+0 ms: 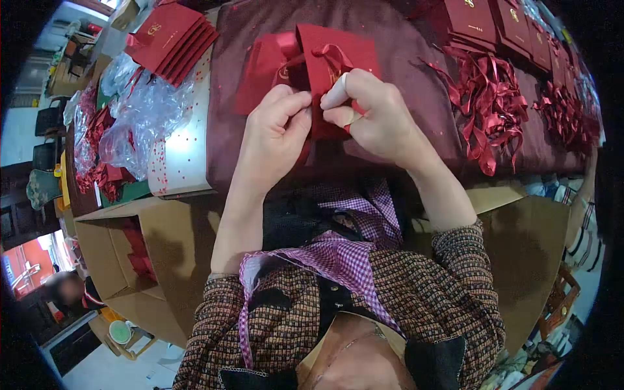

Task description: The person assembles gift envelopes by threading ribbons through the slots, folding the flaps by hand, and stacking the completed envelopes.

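A red paper gift bag (pixel 313 62) with gold print and a ribbon stands at the table's front edge, close to my hands. My left hand (pixel 278 127) is closed in a pinch at the bag's left edge. From the other side, my right hand (pixel 374 110) pinches at the bag's front, with pale covers on its fingers. My fingers hide exactly which part of the bag or ribbon they grip. Behind my left hand lies another red gift bag (pixel 260 65), partly covered. A red ribbon (pixel 335 55) hangs on the front bag.
Stacked red bags (pixel 172 39) lie at the left, beside crumpled clear plastic (pixel 140 107). Heaped red ribbons (pixel 491 107) and more red bags (pixel 468 23) occupy the right. Cardboard boxes (pixel 172 260) stand below the dark red tablecloth (pixel 416 78). Another person (pixel 71 289) is at far left.
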A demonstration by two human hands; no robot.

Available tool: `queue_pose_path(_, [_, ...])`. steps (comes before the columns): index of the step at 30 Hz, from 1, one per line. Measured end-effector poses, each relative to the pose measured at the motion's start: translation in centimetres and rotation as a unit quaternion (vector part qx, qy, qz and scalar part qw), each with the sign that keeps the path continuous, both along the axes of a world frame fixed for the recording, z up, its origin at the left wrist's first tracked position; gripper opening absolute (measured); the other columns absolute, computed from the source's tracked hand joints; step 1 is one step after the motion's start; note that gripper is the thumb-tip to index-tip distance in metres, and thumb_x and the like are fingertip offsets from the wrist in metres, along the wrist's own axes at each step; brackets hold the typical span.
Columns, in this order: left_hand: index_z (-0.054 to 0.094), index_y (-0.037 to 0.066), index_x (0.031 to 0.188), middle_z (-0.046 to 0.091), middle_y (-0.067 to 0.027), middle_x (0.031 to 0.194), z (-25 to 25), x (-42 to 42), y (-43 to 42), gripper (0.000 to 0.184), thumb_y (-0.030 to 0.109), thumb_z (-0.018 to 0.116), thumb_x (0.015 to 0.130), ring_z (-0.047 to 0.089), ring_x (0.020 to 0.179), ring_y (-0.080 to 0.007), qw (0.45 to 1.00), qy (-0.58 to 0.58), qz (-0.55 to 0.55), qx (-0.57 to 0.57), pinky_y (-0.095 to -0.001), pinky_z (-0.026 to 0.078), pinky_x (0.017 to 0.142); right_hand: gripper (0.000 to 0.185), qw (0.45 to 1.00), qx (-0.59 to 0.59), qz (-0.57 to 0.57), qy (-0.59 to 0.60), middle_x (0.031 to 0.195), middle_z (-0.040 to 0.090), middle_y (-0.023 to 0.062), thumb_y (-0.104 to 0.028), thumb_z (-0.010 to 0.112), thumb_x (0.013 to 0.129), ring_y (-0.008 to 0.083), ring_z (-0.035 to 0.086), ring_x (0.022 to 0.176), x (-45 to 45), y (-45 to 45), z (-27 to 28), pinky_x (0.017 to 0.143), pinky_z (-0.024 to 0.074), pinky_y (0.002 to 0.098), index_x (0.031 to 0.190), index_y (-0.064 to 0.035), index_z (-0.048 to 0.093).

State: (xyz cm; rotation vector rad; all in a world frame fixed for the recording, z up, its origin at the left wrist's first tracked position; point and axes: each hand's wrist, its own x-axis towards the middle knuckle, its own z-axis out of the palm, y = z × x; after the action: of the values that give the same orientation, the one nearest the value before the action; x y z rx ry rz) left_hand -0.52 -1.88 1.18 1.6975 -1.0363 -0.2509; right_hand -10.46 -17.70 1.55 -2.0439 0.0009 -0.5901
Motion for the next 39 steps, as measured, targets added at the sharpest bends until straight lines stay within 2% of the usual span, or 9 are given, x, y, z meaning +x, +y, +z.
queue_pose_path(6, [0.059, -0.005, 0.089, 0.054, -0.0133, 0.08, 0.6, 0.0, 0.3, 0.012, -0.004, 0.058, 0.076, 0.056, 0.072, -0.0237, 0.997, -0.004, -0.057, 0.052, -0.029, 0.046, 0.067, 0.02, 0.993, -0.085, 0.08, -0.013, 0.087, 0.064, 0.0101, -0.013, 0.068, 0.078, 0.0316, 0.058, 0.089, -1.1, -1.9, 2.7, 0.075, 0.0451, 0.0412, 0.096, -0.0061, 0.063])
queue_pose_path(9, [0.06, -0.004, 0.087, 0.056, -0.0136, 0.083, 0.6, -0.6, 0.0, 0.011, -0.005, 0.057, 0.077, 0.058, 0.076, -0.0239, 0.996, -0.038, -0.076, 0.016, -0.0301, 0.046, 0.069, 0.017, 0.938, -0.329, 0.019, -0.11, 0.108, 0.062, 0.0046, -0.012, 0.064, 0.078, 0.0243, 0.053, 0.11, -0.5, -1.9, 3.4, 0.094, 0.0383, 0.0408, 0.095, -0.0089, 0.064])
queue_pose_path(17, [0.057, -0.004, 0.083, 0.059, -0.0045, 0.084, 0.4, 0.8, 1.2, 0.007, -0.003, 0.05, 0.082, 0.054, 0.082, -0.0094, 0.959, 0.178, -0.213, 0.053, -0.0253, 0.043, 0.075, 0.011, 0.942, -0.258, 0.206, -0.058, 0.084, 0.06, 0.0033, -0.01, 0.067, 0.075, 0.0239, 0.058, 0.103, -1.2, -2.7, 3.8, 0.103, 0.033, 0.0462, 0.083, -0.0065, 0.06])
queue_pose_path(26, [0.058, -0.003, 0.084, 0.058, -0.0022, 0.081, -0.7, 0.7, 0.8, 0.008, 0.0, 0.051, 0.084, 0.053, 0.078, -0.008, 0.934, 0.202, -0.286, 0.072, -0.0226, 0.043, 0.07, 0.008, 0.938, -0.206, 0.28, -0.008, 0.079, 0.056, 0.0045, -0.004, 0.065, 0.074, 0.0224, 0.057, 0.088, -1.6, -2.4, 2.7, 0.103, 0.0343, 0.0464, 0.077, -0.0061, 0.057])
queue_pose_path(28, [0.059, -0.002, 0.085, 0.058, -0.0014, 0.081, -0.6, 1.3, 1.0, 0.008, 0.002, 0.052, 0.085, 0.054, 0.079, -0.0073, 0.927, 0.229, -0.269, 0.129, -0.0224, 0.043, 0.071, 0.009, 0.928, -0.189, 0.321, 0.003, 0.079, 0.055, 0.0033, -0.005, 0.065, 0.074, 0.0222, 0.056, 0.087, -1.8, -2.4, 2.7, 0.102, 0.0351, 0.0463, 0.077, -0.0067, 0.057])
queue_pose_path(31, [0.063, 0.003, 0.087, 0.058, -0.0016, 0.072, -1.5, 3.9, 2.1, 0.009, 0.005, 0.054, 0.086, 0.053, 0.059, -0.0057, 0.9, 0.404, -0.163, 0.028, -0.0184, 0.037, 0.045, 0.008, 0.913, -0.157, 0.376, -0.008, 0.077, 0.056, 0.0031, -0.003, 0.062, 0.072, 0.0234, 0.056, 0.085, -2.8, -1.8, 2.9, 0.099, 0.0358, 0.0416, 0.077, -0.009, 0.058])
queue_pose_path(34, [0.063, 0.0, 0.094, 0.06, -0.0033, 0.077, -0.9, 4.7, 3.3, 0.012, 0.008, 0.056, 0.089, 0.054, 0.06, -0.0078, 0.904, 0.418, -0.081, -0.046, -0.0202, 0.043, 0.055, 0.01, 0.941, -0.153, 0.299, -0.046, 0.075, 0.056, 0.0035, -0.001, 0.062, 0.073, 0.0242, 0.055, 0.086, -2.8, -3.5, 2.6, 0.092, 0.038, 0.0414, 0.078, -0.0081, 0.058])
queue_pose_path(38, [0.057, -0.001, 0.113, 0.062, -0.0046, 0.082, -0.4, 3.7, 2.7, 0.028, 0.02, 0.054, 0.096, 0.055, 0.068, -0.0088, 0.954, 0.279, 0.114, 0.011, -0.0216, 0.045, 0.06, 0.005, 0.974, -0.135, 0.181, -0.008, 0.077, 0.059, 0.0081, -0.002, 0.062, 0.078, 0.0295, 0.055, 0.082, -2.0, -5.2, 2.6, 0.081, 0.0428, 0.0375, 0.081, -0.004, 0.06])
queue_pose_path(39, [0.056, -0.001, 0.115, 0.062, -0.0045, 0.082, -0.2, 3.3, 3.1, 0.031, 0.023, 0.054, 0.096, 0.055, 0.069, -0.0086, 0.948, 0.305, 0.092, 0.002, -0.0214, 0.045, 0.06, 0.004, 0.979, -0.137, 0.153, 0.004, 0.077, 0.06, 0.0095, -0.003, 0.062, 0.079, 0.0303, 0.056, 0.083, -1.9, -5.5, 2.6, 0.079, 0.0433, 0.0384, 0.082, -0.0033, 0.06])
